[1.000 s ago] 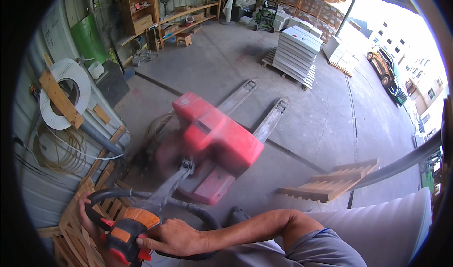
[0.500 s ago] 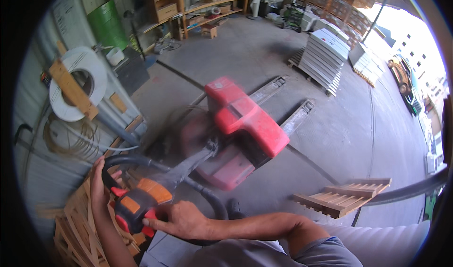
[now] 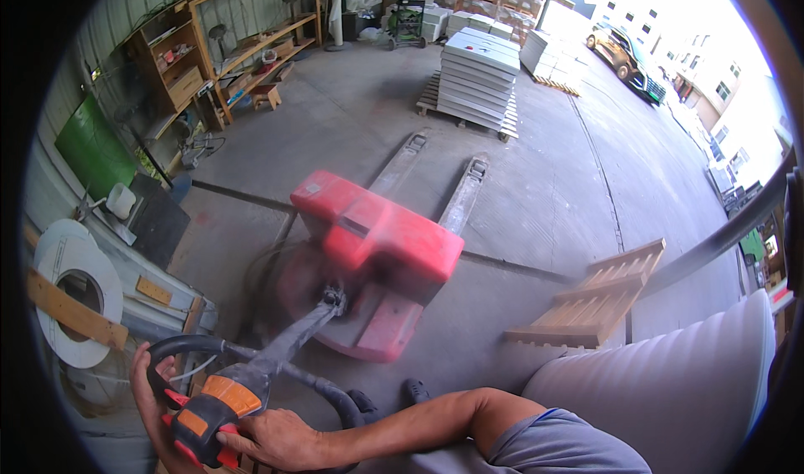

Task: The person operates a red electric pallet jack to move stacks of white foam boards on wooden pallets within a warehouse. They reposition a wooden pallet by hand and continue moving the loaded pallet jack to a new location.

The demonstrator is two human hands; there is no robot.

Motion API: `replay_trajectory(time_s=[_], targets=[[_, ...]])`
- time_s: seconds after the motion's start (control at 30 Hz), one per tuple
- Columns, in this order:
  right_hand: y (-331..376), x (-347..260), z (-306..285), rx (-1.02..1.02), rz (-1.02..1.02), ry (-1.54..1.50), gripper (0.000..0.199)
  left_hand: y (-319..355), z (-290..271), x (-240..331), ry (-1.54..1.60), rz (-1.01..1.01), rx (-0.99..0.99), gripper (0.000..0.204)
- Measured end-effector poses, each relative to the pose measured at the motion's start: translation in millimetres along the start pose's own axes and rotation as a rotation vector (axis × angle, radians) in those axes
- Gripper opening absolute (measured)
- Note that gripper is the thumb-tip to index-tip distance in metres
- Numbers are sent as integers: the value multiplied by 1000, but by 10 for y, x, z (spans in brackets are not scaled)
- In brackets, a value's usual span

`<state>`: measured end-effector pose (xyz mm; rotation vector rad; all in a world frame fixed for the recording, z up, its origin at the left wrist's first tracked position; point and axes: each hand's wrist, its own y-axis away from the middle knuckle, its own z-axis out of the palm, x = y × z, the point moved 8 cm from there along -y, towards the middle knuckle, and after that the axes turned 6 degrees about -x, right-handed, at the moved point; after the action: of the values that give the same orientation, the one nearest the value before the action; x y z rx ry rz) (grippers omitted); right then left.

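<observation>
A red electric pallet jack (image 3: 377,231) stands in front of me, its two forks (image 3: 465,198) low over the floor and pointing away. Its tiller runs back toward me to a black control head (image 3: 205,419) with orange panels and red levers. My left hand (image 3: 151,394) is curled round the left side of the black loop handle (image 3: 188,344). On the right of the control head, my right hand (image 3: 285,440) grips it, the thumb beside a red lever. The undersides of both hands are partly hidden.
Beyond the forks, white slabs (image 3: 477,80) are stacked on a pallet. A slatted wooden pallet (image 3: 586,306) leans at the right, near a big white foam roll (image 3: 662,382). Wooden shelves (image 3: 260,47) line the back left; a white coil (image 3: 79,298) is by the left wall.
My view has swung right, so the surroundings shift left. The pallet jack's forks now point more toward the slab stack. Both hands stay on the handle.
</observation>
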<state>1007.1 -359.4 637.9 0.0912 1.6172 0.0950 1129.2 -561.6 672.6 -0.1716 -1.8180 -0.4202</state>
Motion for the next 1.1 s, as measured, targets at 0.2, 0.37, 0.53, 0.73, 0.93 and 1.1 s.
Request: replay_trajectory(time_s=[0.2, 0.37, 0.53, 0.73, 0.93, 1.1], targets=[[-146, -154, -216, 47, -76, -37, 60, -709, -268, -218, 70, -93, -73, 41], [-256, -68, -229, 136, -27, 46, 67, -1211, -373, -498, 46, -101, -165, 41], [-353, 32, -123, 158, -47, 157, 71, -1441, -288, -724, 96, -74, -223, 42], [-496, 290, -241, 210, -6, 151, 68, -1724, -7, -858, 97, -8, -266, 42], [-810, 980, -25, 220, 37, 133, 62, -2048, 76, -1426, 144, -24, -299, 39], [-1059, 1483, 133, 347, -57, -1, 57, -2264, 174, -1738, 121, -9, -373, 42]])
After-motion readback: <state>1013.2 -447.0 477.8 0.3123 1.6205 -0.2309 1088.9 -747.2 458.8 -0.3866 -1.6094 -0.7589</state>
